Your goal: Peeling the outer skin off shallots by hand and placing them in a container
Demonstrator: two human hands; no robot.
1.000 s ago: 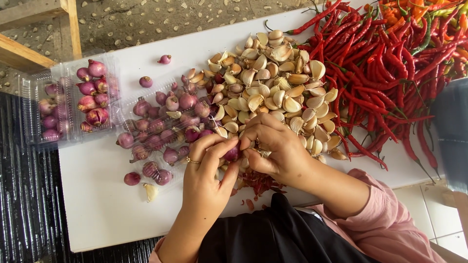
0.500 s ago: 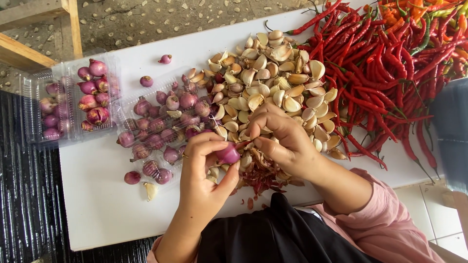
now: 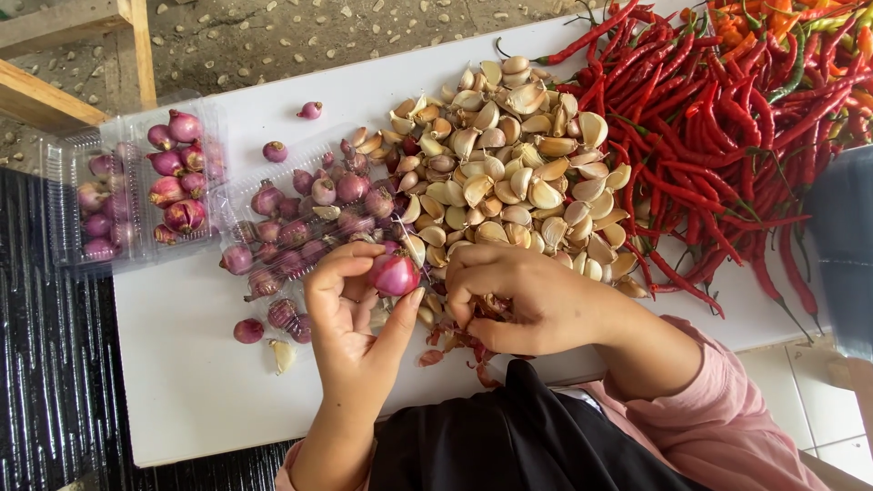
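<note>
My left hand (image 3: 350,314) holds a purple shallot (image 3: 394,273) between thumb and fingers, just above the white board (image 3: 182,364). My right hand (image 3: 518,300) is curled right beside it, fingertips pinching something small over a scatter of reddish shallot skins (image 3: 459,350); I cannot tell exactly what it grips. Behind both hands lies a heap of garlic cloves (image 3: 509,173). A pile of shallots (image 3: 300,227) sits left of my left hand.
A clear plastic clamshell box (image 3: 136,186) with shallots stands at the board's left edge. A big heap of red chillies (image 3: 727,118) fills the far right. A loose garlic clove (image 3: 282,355) lies near the front left. A wooden frame (image 3: 82,55) and gravel lie beyond.
My left hand has lifted the shallot clear and turned it so its peeled side shows. My right hand has drawn back from it toward the skins.
</note>
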